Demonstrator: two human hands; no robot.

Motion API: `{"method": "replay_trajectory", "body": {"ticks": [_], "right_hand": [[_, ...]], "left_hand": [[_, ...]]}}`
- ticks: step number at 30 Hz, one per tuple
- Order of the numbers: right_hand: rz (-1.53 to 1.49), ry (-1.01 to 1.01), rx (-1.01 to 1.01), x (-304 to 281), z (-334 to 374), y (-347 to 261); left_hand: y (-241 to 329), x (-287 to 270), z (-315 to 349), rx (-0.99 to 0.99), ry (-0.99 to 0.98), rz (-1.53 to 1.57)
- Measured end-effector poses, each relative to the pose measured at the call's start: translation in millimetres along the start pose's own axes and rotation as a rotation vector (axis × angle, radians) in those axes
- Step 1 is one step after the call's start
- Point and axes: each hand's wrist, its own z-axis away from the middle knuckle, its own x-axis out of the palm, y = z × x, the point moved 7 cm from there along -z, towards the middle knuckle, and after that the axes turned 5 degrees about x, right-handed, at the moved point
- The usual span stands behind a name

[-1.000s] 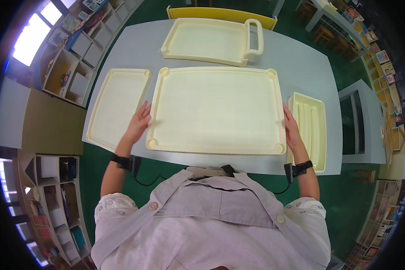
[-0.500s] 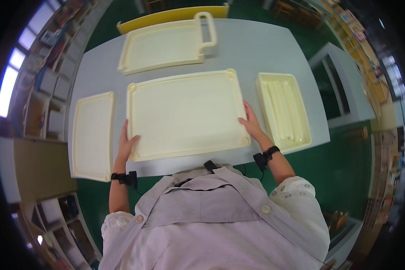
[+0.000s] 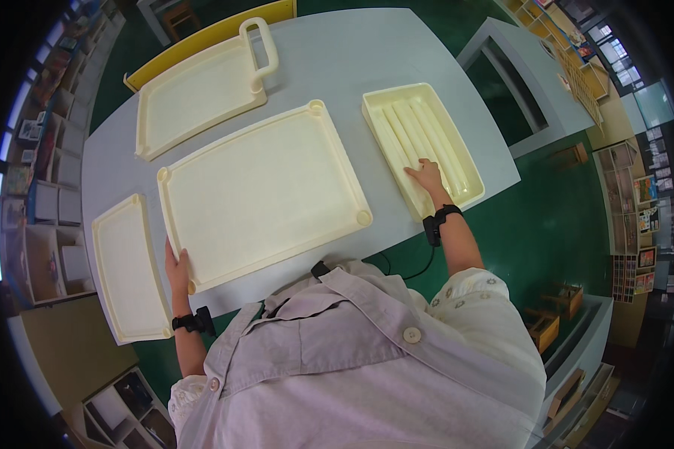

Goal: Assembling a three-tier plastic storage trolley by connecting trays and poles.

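Note:
A large cream rectangular tray (image 3: 258,198) with round corner sockets lies in front of me. My left hand (image 3: 177,268) grips its near left edge, thumb over the rim and the other fingers partly hidden along the side. To the right stands a deep cream bin (image 3: 468,172) with several long pale tubes (image 3: 419,127) lying lengthwise in it. My right hand (image 3: 427,176) is over the near part of this bin, fingers spread above the tubes and holding nothing. Whether the fingertips touch a tube I cannot tell.
A smaller cream tray (image 3: 131,266) lies at the table's left edge. Farther back is a cream tray (image 3: 202,90) with an upright looped handle (image 3: 260,49), before a yellow board (image 3: 210,37). The grey table (image 3: 337,63) bears them all. A grey frame-like table (image 3: 532,82) stands at right.
My right hand has let go of the large tray's right edge and moved over the bin of tubes. The left hand stays on the tray. The view has turned to the right.

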Motion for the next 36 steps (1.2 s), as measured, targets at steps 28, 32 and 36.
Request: {"method": "replay_trajectory", "body": {"ticks": [28, 32, 36], "right_hand": [[0.018, -0.133, 0.055, -18.6, -11.6, -59.7], [-0.168, 0.038, -0.039, -91.5, 11.5, -104.3], [-0.669, -0.223, -0.362, -116.7, 80.8, -202.6]], "left_hand": [[16.0, -8.7, 9.3, -0.082, 0.098, -0.119], [84.9, -19.3, 11.4, 0.34, 0.286, -0.676], [113.2, -6.3, 3.4, 0.153, -0.16, -0.228]]}}
